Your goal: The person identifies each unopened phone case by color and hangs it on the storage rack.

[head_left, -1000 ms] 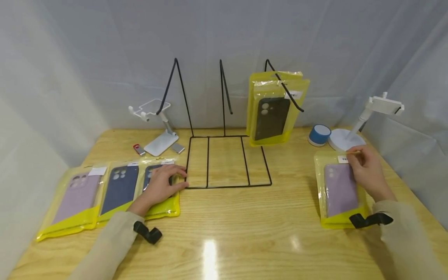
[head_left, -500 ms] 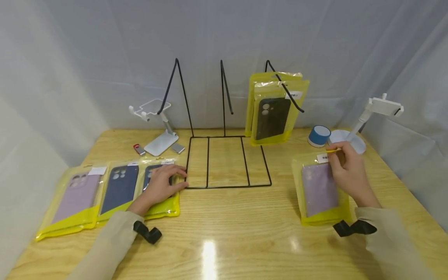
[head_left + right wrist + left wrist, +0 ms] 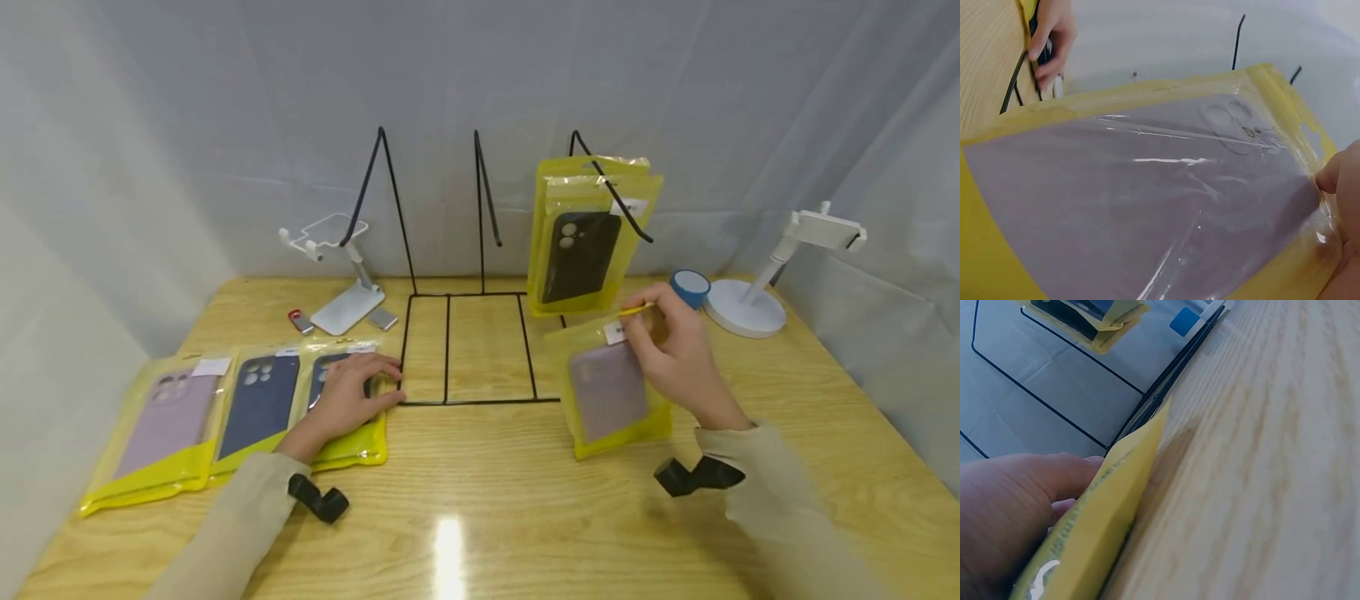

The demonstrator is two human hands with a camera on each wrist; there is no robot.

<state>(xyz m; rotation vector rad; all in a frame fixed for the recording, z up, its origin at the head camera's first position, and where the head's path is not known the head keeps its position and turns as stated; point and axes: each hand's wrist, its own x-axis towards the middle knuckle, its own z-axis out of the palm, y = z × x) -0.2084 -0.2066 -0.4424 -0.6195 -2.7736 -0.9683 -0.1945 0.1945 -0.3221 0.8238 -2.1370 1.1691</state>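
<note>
My right hand (image 3: 678, 358) pinches the top edge of a yellow clear-front pack with a lilac phone case (image 3: 607, 392). That pack hangs tilted before the right front corner of a black wire display rack (image 3: 447, 350). In the right wrist view, thumb and fingers grip the edge of the pack near the camera cutouts. My left hand (image 3: 348, 404) rests with relaxed fingers on a packed dark phone case (image 3: 360, 450), its fingertips beside the rack's left front corner. Two packs, the front one with a black phone case (image 3: 581, 254), hang on the rack's right hook.
Left of my left hand lie a packed dark blue case (image 3: 258, 408) and a packed lilac case (image 3: 165, 412). Behind them are a red USB stick (image 3: 300, 322), a grey one (image 3: 382, 318) and a white phone stand (image 3: 348, 308). A blue cylinder (image 3: 690, 289) and another white stand (image 3: 746, 308) stand back right.
My right hand has carried the packed lilac case leftward from the right side of the table to the front of the rack, and the pack has tilted. My left hand has stayed in place.
</note>
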